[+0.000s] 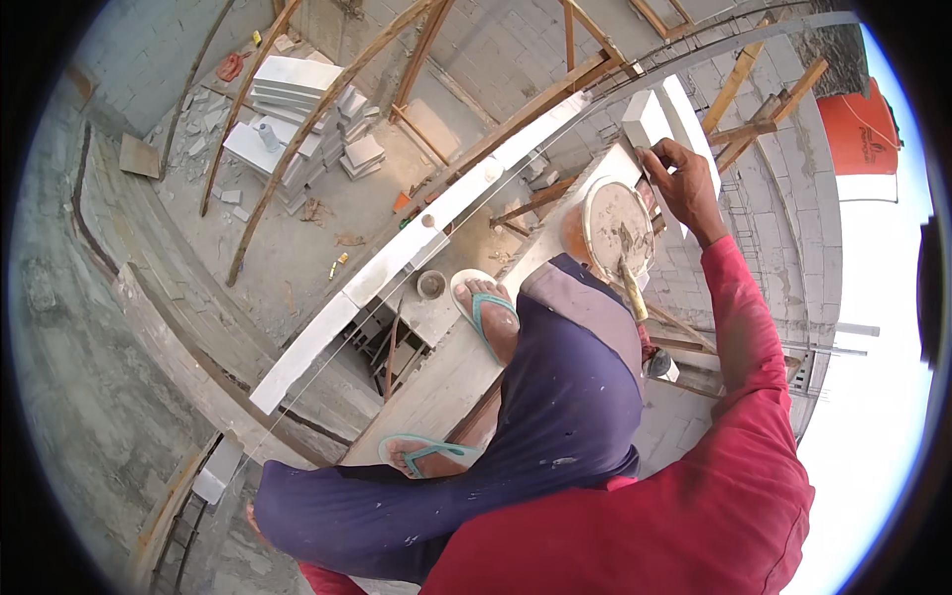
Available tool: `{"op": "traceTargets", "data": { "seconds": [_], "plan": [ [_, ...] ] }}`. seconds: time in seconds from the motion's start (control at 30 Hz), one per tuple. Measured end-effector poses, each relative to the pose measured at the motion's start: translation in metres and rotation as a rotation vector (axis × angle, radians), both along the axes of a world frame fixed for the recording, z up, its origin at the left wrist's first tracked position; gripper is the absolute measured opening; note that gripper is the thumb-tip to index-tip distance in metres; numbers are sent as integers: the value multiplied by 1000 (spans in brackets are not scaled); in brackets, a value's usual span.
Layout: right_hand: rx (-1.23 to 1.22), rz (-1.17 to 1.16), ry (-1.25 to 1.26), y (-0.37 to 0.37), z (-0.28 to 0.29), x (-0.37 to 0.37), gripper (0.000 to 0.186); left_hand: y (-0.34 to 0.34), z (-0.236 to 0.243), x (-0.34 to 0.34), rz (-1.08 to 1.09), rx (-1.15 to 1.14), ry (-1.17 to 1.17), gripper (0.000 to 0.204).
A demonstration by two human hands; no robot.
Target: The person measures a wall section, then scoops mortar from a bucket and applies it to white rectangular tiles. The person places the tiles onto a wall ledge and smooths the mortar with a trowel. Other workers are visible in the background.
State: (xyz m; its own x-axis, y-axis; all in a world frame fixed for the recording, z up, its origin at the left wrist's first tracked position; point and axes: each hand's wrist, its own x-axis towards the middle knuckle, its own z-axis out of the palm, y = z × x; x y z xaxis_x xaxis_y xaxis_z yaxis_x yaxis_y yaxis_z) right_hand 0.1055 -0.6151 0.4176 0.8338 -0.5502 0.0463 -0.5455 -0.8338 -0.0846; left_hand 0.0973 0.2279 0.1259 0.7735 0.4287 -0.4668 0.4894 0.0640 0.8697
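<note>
My right hand (676, 183) reaches forward with its fingers curled at the edge of a white block (645, 119); what they grip is unclear. Just below it, a round bucket of grey mortar (610, 213) holds a tool with a pale handle (632, 288). My left hand (252, 518) is mostly hidden behind my left leg, only a small bit of skin showing. My sandalled feet (491, 322) rest on a narrow plank (392, 436), near a small grey pot (430, 285).
A row of white blocks (377, 268) with a string line runs diagonally ahead. Stacked blocks (288, 129) and rubble lie on the floor below. Leaning timber poles (416, 55) cross the space. Block walls (783, 248) curve at right, beside an orange tank (855, 139).
</note>
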Motion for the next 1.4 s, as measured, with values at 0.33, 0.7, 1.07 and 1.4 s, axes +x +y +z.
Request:
{"op": "traceTargets", "data": {
  "seconds": [0.33, 0.7, 1.07, 1.4],
  "plan": [
    [160, -407, 361, -39, -130, -224, 45, -96, 83, 158, -434, 72, 174, 43],
    [117, -403, 367, -38, -144, -236, 41, -284, 129, 233, -1147, 251, 130, 37],
    [15, -439, 350, -24, -132, -265, 42, -512, 5, 246, -1665, 321, -61, 28],
    [275, -486, 225, -18, -184, -266, 42, -651, -194, 210, -1808, 698, -418, 52]
  ]
}}
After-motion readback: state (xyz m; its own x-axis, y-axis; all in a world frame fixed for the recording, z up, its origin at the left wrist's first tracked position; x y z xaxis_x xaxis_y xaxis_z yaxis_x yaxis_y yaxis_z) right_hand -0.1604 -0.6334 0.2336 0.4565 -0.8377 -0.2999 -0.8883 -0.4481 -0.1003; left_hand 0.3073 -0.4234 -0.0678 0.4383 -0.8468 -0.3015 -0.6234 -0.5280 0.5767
